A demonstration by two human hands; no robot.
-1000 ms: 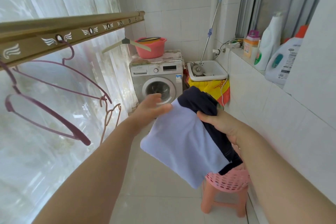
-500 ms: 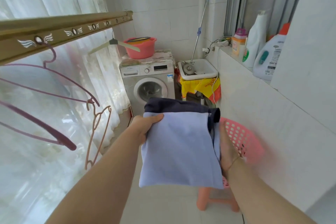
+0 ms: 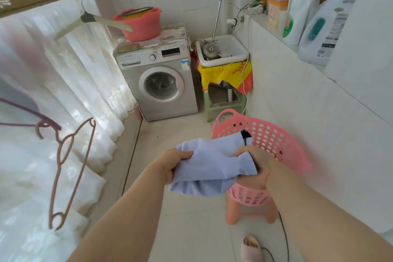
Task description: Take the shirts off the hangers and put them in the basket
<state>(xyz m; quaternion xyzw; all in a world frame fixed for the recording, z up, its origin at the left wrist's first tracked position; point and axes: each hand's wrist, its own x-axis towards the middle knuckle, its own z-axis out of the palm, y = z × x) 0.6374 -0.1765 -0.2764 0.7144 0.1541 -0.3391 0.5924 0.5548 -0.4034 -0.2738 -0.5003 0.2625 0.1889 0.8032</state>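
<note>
Head view, detergent bottle (image 3: 325,25), label unreadable

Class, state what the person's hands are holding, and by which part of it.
Both hold a bundled light-blue shirt: the left hand grips its left edge, the right hand its right end, over the pink basket.

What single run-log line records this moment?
phase: placing | left hand: grips light blue shirt | right hand: grips shirt at pink basket rim | basket: on pink stool | shirt: not yet inside
</note>
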